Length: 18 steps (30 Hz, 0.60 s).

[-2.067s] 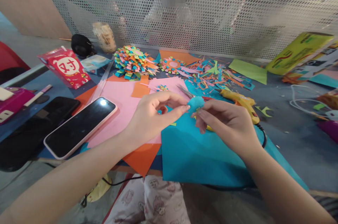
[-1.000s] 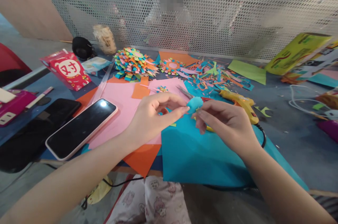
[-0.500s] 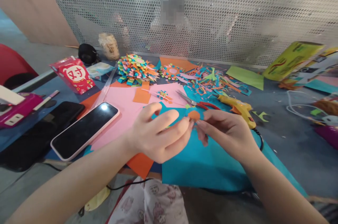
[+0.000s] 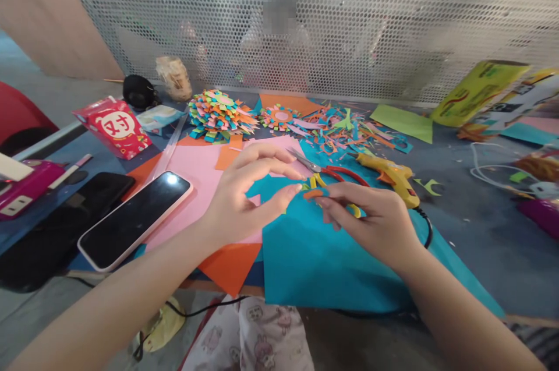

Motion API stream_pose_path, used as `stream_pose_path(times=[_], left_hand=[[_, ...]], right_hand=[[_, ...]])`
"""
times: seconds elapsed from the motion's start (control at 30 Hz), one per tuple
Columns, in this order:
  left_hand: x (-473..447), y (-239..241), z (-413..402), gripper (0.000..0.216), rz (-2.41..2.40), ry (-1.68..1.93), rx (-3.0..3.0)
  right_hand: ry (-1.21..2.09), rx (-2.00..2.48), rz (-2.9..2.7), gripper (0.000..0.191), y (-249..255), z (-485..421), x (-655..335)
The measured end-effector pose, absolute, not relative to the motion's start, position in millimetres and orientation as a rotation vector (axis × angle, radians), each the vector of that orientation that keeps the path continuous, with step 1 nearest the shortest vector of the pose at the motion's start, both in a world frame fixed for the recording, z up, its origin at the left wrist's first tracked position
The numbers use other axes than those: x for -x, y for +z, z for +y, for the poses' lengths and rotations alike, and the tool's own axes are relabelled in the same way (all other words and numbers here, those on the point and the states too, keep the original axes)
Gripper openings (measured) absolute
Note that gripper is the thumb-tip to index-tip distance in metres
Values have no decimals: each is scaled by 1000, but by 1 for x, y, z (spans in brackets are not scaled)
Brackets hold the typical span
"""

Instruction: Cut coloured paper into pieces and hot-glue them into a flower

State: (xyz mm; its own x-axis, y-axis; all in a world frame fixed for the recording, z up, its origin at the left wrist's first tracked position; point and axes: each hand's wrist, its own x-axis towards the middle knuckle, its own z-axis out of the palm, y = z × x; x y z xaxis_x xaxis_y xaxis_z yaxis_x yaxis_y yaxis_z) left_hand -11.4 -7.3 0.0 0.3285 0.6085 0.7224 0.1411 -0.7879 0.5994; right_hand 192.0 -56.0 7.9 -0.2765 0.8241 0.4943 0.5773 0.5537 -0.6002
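One handheld paper piece (image 4: 314, 193), one glue gun (image 4: 391, 175), one red-handled pair of scissors (image 4: 322, 170), one red carton (image 4: 117, 128)

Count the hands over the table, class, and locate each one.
2: the left hand, above the pink paper, and the right hand, pinching a small orange-and-blue piece. No others show.

red carton (image 4: 117, 144): "对" on white patch | yellow tube (image 4: 478, 94): lettering too blurred to read
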Motion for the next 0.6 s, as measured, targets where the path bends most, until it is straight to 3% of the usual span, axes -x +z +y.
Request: stream_pose_path(times=[0.6], left_hand=[[10, -5, -4, 7, 579, 1510, -2266]], right_hand=[[309, 1100, -2028, 19, 3, -55, -193]])
